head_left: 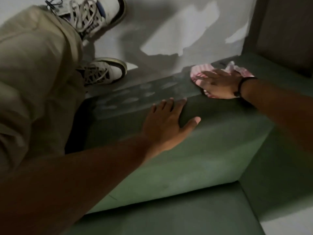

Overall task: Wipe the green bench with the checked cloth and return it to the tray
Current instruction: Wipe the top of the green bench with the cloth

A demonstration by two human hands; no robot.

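The green bench [194, 158] fills the lower right of the view, with its top edge running from centre left up to the right. A red-and-white checked cloth [199, 72] lies on that top edge at the upper right. My right hand [218, 85] presses flat on the cloth, fingers spread, a dark band on the wrist. Further along the same edge, my left hand [166, 122] rests palm down on the bare bench, fingers apart and holding nothing. No tray is in view.
My legs in beige trousers [33, 73] and two white laced shoes [101, 72] stand on the pale grey floor [160, 28] left of the bench. A brownish upright panel [288, 28] rises at the upper right corner.
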